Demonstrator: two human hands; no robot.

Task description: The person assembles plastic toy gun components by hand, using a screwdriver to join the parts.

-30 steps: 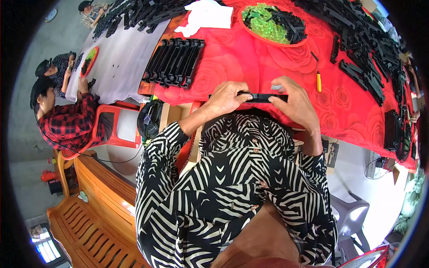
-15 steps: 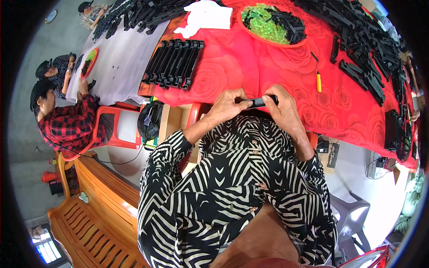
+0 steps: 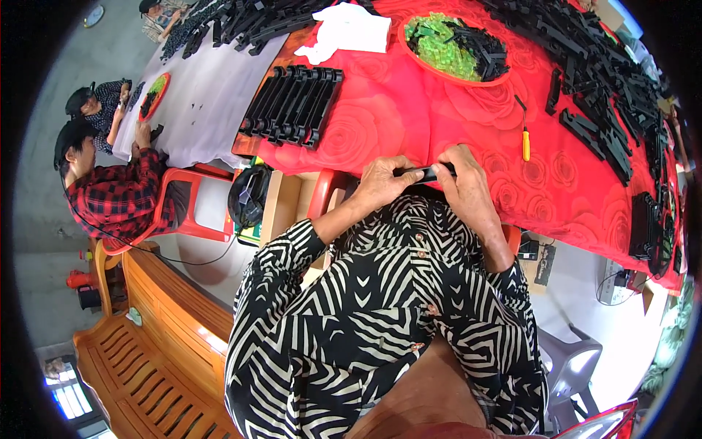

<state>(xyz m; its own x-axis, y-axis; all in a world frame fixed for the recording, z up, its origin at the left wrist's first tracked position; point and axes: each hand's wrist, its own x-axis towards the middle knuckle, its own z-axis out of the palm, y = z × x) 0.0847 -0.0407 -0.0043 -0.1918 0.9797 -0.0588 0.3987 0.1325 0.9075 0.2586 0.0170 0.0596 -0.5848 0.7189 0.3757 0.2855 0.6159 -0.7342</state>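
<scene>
Between my two hands, just over the near edge of the red tablecloth (image 3: 380,150), is a long black plastic piece (image 3: 424,174). My left hand (image 3: 385,180) grips its left end, thumb laid along it. Around the other end close the fingers of my right hand (image 3: 462,179), with the thumb pressed on top. Fingers cover much of the piece. Left of my hands, a row of similar black pieces (image 3: 292,104) lies side by side. A yellow-handled tool (image 3: 526,145) with a thin dark shaft rests to the right.
An orange tray (image 3: 457,78) of green and black small parts stands beyond my hands, beside a white cloth (image 3: 355,28). Black pieces (image 3: 592,80) pile up at the right. Two people sit at a white-covered table (image 3: 197,121) on the left. A wooden bench (image 3: 161,314) stands lower left.
My thumbs have moved closer together on the black piece, covering more of it. The whole view has shifted slightly, with the table appearing a little lower and further right.
</scene>
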